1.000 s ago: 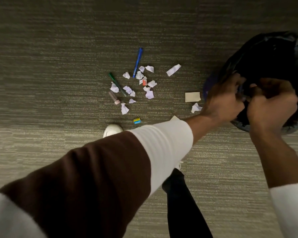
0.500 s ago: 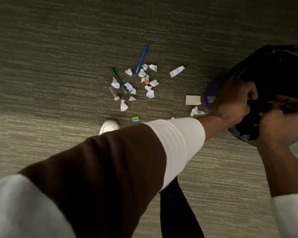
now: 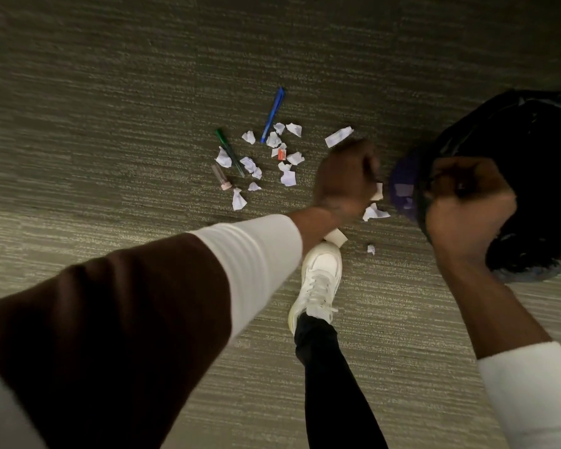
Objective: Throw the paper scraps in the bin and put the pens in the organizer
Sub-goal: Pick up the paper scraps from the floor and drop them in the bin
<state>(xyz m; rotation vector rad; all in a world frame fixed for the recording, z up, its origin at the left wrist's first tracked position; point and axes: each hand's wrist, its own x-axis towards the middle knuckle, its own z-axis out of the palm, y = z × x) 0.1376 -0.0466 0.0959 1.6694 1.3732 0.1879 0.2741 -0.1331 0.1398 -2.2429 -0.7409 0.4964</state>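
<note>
Several white paper scraps (image 3: 288, 178) lie scattered on the carpet, with a larger strip (image 3: 338, 137) at the far right of the pile. Among them lie a blue pen (image 3: 274, 115), a green pen (image 3: 230, 152) and a short clear pen with a pink cap (image 3: 221, 177). The bin (image 3: 402, 189) with its black bag (image 3: 515, 140) stands at the right. My right hand (image 3: 467, 202) is closed on the bag's edge. My left hand (image 3: 347, 176) hovers with curled fingers left of the bin, apart from it. No organizer is in view.
A crumpled scrap (image 3: 374, 212) and a tiny one (image 3: 371, 249) lie near the bin's base. A cream note (image 3: 337, 238) peeks out under my left wrist. A small orange item (image 3: 282, 153) sits in the pile. My white shoe (image 3: 319, 280) stands just below the scraps.
My left hand has let go of the bin bag and moved left toward the scraps. My right hand still holds the bag. My foot has stepped forward.
</note>
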